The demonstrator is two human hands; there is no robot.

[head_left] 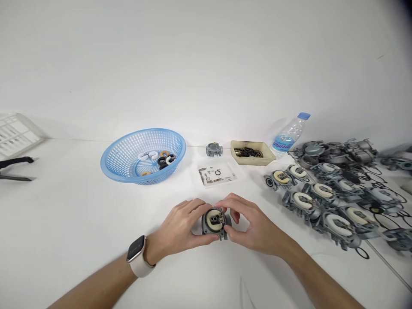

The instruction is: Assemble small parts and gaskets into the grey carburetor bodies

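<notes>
A grey metal carburetor (206,229) with a cream ring-shaped float (210,224) lies face up in front of me, low over the white table. My left hand (183,223) grips it from the left, fingers along its far edge and thumb along its near edge. From the right, my right hand (247,223) has its thumb and index finger at the carburetor's right side, by the small metal fittings at the float's open end. Whether a tiny part sits between those fingertips is too small to tell.
Ahead stand a blue basket (111,165) with several loose floats, a white tray (236,180) of small parts, a beige box (257,162) of black rings and a leaning water bottle (288,137). Several carburetors (337,227) crowd the right. Black-handled pliers (16,162) lie far left.
</notes>
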